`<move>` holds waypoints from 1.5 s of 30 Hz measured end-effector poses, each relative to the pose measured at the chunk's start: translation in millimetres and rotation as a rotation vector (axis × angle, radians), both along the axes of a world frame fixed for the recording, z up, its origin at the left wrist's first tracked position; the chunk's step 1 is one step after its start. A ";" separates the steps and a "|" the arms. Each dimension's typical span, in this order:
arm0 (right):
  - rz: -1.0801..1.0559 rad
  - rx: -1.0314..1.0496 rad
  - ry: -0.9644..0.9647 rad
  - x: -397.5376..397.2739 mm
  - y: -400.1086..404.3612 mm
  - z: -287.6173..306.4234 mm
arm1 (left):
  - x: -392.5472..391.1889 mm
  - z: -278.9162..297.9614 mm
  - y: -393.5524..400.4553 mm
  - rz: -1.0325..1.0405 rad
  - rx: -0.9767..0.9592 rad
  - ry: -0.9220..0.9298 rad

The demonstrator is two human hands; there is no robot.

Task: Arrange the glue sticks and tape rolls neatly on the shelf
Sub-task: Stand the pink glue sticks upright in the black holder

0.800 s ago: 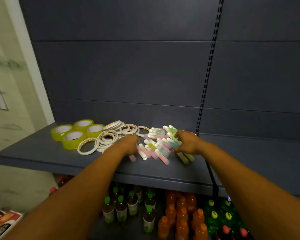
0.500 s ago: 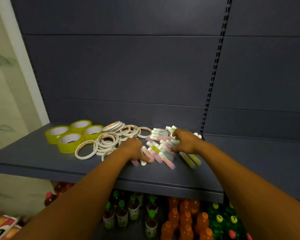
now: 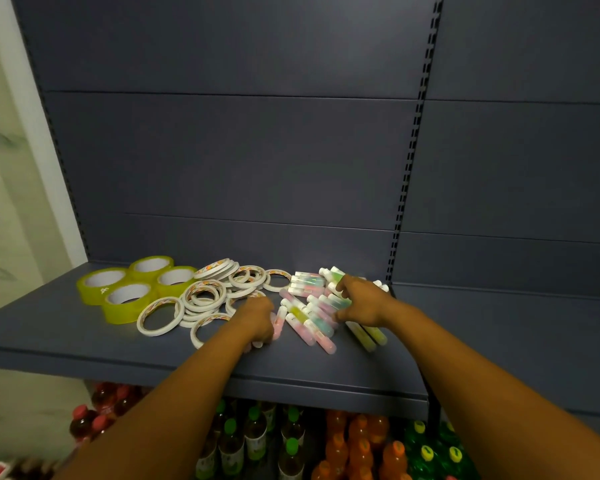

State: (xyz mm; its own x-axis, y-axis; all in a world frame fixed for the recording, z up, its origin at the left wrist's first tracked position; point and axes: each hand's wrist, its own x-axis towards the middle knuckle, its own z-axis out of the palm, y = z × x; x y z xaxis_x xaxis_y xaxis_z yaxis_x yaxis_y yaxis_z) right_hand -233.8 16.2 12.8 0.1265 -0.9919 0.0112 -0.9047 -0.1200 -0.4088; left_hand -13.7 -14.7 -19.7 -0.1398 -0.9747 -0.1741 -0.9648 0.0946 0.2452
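Observation:
A loose pile of pastel glue sticks (image 3: 309, 315) lies in the middle of the dark blue shelf (image 3: 66, 337). My left hand (image 3: 257, 320) curls over the pink sticks at the pile's left edge. My right hand (image 3: 361, 303) lies on the pile's right side, index finger and thumb spanning a few sticks. Two yellow sticks (image 3: 366, 332) poke out below it. Thin white tape rolls (image 3: 205, 296) overlap in a heap left of the sticks. Several wide yellow-green tape rolls (image 3: 125, 289) stand flat in a tight group at the far left.
The shelf's back panel (image 3: 239, 150) rises right behind the items, with a slotted upright (image 3: 409, 168) at the right. Bare shelf surface stretches to the right of the upright. Drink bottles (image 3: 343, 445) fill the lower shelf.
My left hand has slid right from the white tape rolls onto the left edge of the glue stick pile. My right hand stays on the pile's right side.

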 end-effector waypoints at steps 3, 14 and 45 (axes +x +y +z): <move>-0.013 0.023 0.016 -1.6 3.0 -2.1 | 1.9 -1.7 4.5 0.084 -0.064 0.102; 0.011 -0.001 0.025 13.7 2.9 -8.5 | 27.5 16.2 18.3 0.312 -0.171 1.147; 0.147 -0.188 -0.446 104.3 -22.2 -31.0 | 72.9 26.7 44.9 0.035 -0.381 1.391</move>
